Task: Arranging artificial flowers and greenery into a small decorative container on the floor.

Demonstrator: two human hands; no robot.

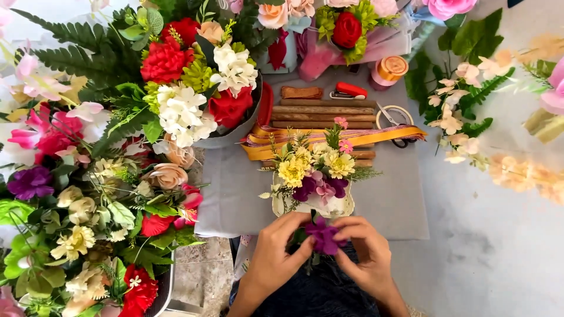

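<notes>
My left hand (275, 252) and my right hand (364, 252) meet at the bottom centre, both pinching a small purple artificial flower (324, 235) with a green stem. Just beyond my fingers stands a small white pot (341, 206) on a grey cloth (235, 182). It is filled with yellow, purple and pink artificial flowers (314, 170). The stem's lower end is hidden between my hands.
Yellow ribbon (376, 136) lies over brown wooden sticks (323, 110) behind the pot, with scissors (399, 126), a red stapler (351, 90) and an orange tape roll (390, 68). Large mixed bouquets (117, 147) crowd the left side. Peach blossom sprays (470, 117) lie to the right.
</notes>
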